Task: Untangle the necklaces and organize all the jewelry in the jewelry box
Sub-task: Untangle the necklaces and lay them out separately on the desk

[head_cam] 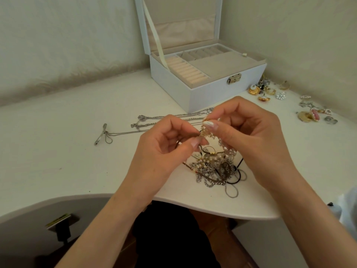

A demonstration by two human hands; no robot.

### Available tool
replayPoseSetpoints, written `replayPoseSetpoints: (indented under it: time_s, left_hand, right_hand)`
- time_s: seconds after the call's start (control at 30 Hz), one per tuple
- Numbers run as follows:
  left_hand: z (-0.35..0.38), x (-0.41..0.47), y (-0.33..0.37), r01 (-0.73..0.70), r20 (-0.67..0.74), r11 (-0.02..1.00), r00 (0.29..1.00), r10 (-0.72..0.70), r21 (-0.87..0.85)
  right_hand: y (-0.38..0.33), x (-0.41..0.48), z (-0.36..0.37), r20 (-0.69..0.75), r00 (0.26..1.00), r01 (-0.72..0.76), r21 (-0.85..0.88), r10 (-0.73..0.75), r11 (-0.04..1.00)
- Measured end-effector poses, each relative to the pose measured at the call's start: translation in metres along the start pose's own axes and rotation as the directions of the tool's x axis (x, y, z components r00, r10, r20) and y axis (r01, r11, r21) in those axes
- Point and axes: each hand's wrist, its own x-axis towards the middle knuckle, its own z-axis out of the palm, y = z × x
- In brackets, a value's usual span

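A tangled heap of necklaces (216,167), with pearls, silver chains and black cord, lies on the white table near its front edge. Above the heap my left hand (164,146) and my right hand (249,130) both pinch a gold part of one tangled necklace (206,133), lifted off the table. Two or three silver chains (154,120) lie stretched out behind my hands. The white jewelry box (204,74) stands open at the back, its beige ring rolls and compartments showing nothing inside.
Several rings, earrings and brooches (270,91) are scattered to the right of the box, more (313,113) by the right wall. The white table (67,142) has a curved front edge. A wall runs behind and on the right.
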Motion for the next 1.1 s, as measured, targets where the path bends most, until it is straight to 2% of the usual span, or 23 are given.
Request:
replayPoseSetpoints:
  time_s: [0.17,0.33,0.6,0.77,0.9,1.1]
  left_hand:
    - [-0.001,0.000,0.000,-0.016,-0.012,0.999,1.000,0.016,0.037]
    - [-0.003,-0.001,0.000,-0.048,-0.033,0.998,0.998,0.050,0.048]
    - [-0.005,-0.001,-0.003,-0.077,-0.069,0.997,0.995,0.078,0.015]
    - [-0.006,-0.002,-0.003,-0.094,-0.042,0.996,0.995,0.094,-0.004]
    - [-0.007,-0.003,-0.003,-0.097,-0.030,0.995,0.995,0.097,-0.013]
    - [-0.005,-0.002,-0.003,-0.083,-0.025,0.997,0.996,0.083,-0.007]
  right_hand:
    - [0.002,0.000,-0.001,-0.009,1.000,-0.017,0.024,0.017,1.000]
    - [-0.001,-0.004,-0.003,0.042,0.999,0.018,0.046,-0.020,0.999]
    - [0.003,-0.010,-0.009,0.198,0.972,0.170,-0.209,-0.128,0.963]
    - [0.002,-0.010,-0.007,0.081,0.995,0.067,-0.086,-0.060,0.994]
    - [0.002,-0.007,-0.007,0.094,0.996,0.024,-0.142,-0.010,0.990]
    - [0.005,-0.006,-0.006,0.087,0.995,0.064,-0.225,-0.045,0.972]
